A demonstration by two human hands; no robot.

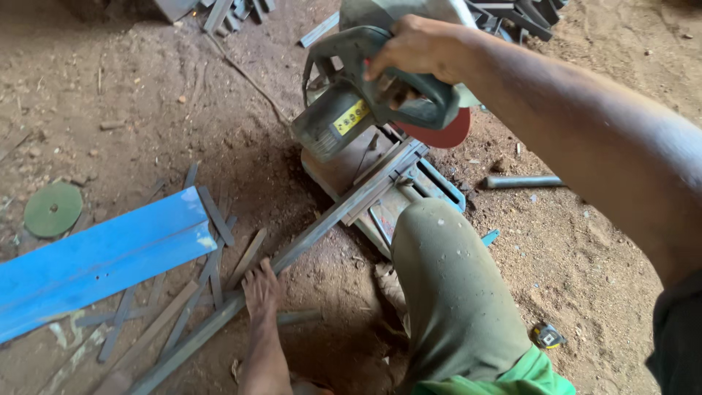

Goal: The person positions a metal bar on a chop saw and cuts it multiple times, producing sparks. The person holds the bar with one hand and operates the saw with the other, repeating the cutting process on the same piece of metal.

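Chop saw (365,110) on the ground, metal bar (292,256) across its base (sheet (95,256) left of both).

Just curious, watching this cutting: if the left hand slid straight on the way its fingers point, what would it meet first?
The left hand lies on the long steel bar, fingers pointing along it toward the chop saw. It would likely meet the saw's clamp base first, though depth is unclear.

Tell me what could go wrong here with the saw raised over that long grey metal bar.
The left hand presses the long grey metal bar flat, unclamped there: it could kick. The right hand holds the green chop saw, red disc exposed near the knee.
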